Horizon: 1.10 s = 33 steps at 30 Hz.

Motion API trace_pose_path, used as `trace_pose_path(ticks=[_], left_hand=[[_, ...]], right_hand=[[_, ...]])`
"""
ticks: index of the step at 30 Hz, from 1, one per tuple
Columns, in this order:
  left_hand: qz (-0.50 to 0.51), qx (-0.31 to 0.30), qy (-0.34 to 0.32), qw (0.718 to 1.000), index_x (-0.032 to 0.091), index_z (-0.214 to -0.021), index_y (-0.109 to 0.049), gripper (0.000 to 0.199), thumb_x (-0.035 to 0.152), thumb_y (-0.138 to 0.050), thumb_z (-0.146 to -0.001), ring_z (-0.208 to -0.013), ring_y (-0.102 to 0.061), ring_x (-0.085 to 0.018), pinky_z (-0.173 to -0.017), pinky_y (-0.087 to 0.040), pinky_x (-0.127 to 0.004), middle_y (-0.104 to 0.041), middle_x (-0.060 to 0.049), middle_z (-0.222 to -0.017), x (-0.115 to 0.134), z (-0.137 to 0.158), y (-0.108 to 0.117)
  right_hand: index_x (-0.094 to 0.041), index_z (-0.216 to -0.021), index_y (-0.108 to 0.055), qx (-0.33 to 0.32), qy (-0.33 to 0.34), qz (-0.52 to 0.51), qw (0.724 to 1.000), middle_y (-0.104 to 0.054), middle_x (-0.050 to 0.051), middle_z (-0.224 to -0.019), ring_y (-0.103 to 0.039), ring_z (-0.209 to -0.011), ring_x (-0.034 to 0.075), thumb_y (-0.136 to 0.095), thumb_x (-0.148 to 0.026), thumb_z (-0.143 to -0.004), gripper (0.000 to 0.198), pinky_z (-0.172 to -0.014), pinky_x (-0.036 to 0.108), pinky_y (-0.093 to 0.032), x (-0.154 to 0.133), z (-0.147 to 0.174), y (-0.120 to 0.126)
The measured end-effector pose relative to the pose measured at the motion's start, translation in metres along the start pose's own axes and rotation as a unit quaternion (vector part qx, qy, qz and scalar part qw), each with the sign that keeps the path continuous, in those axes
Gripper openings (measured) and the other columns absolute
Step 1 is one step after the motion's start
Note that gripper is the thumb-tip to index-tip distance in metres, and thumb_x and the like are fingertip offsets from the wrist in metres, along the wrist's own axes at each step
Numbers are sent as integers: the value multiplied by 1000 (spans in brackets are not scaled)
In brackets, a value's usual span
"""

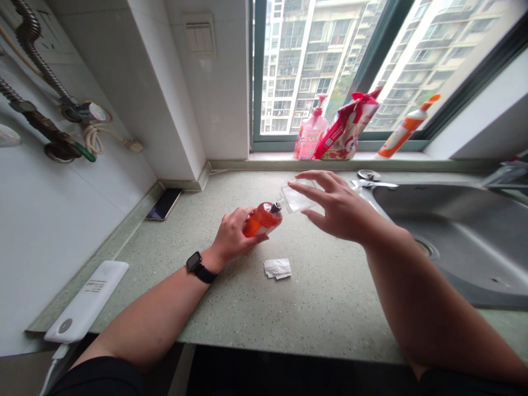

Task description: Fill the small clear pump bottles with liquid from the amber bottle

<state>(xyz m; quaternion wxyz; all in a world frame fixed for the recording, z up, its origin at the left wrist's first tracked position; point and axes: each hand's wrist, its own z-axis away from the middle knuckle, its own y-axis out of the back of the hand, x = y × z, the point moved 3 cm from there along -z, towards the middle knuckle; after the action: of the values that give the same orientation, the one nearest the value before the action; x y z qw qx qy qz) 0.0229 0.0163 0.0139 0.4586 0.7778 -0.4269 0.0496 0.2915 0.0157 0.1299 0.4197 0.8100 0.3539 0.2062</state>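
My left hand [233, 234] is wrapped round an orange bottle [264, 219] that leans to the right, its dark neck [276, 207] uncapped. In my right hand [330, 201] is a small clear bottle [297, 197], tipped on its side with fingers above and thumb below. The mouth of the clear bottle meets or nearly meets the orange bottle's neck; I cannot tell whether they touch. Whether liquid is passing between them does not show. Just below the bottles, a folded white tissue [278, 268] lies on the speckled countertop [322, 308].
A steel sink [466, 236] is at the right. On the windowsill stand a pink pump bottle [310, 135], a red refill pouch [350, 126] and an orange-and-white bottle [404, 132]. A phone [164, 204] and a white power bank [87, 301] lie at left.
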Motion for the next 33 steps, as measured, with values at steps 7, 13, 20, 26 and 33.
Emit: trace_pose_path(ticks=[7,13,20,26,33], left_hand=[[0,3,-5,1000,23,-141,-61,73,67,-82,-87,-112,-73,-31,-101,-55,-49,-75,-12,-125,0,0,0],[5,1,-4,1000,24,-141,-61,74,69,-81,-87,-111,-73,-30,-101,-55,-49,-75,-11,-123,0,0,0],[6,1,1,1000,24,-141,-61,72,67,-83,-87,-113,-72,-31,-102,-55,-50,-75,-11,-125,1,0,1],[13,-1,2,1000,26,-142,-60,70,65,-82,-88,-112,-72,-30,-103,-55,-50,-75,-11,-125,1,0,0],[16,0,-6,1000,23,-140,-60,70,65,-82,-88,-110,-73,-29,-102,-55,-51,-75,-13,-128,1,-1,-1]], right_hand=[[-38,-161,-50,-4,5,-5,1000,-59,12,-152,-60,-136,35,-67,-14,-93,74,-115,64,-52,-1,0,0],[-36,-161,-51,3,14,-5,1000,-59,13,-153,-60,-136,35,-68,-13,-94,73,-115,63,-53,-1,0,0],[-37,-161,-50,3,13,0,1000,-60,13,-152,-61,-135,35,-67,-14,-95,73,-113,64,-53,-2,0,1],[-39,-164,-47,-2,8,4,1000,-60,12,-153,-61,-135,36,-68,-13,-93,78,-113,65,-53,-3,0,0],[-36,-162,-50,-5,12,9,1000,-60,13,-152,-61,-135,35,-67,-14,-95,73,-113,63,-54,-2,0,1]])
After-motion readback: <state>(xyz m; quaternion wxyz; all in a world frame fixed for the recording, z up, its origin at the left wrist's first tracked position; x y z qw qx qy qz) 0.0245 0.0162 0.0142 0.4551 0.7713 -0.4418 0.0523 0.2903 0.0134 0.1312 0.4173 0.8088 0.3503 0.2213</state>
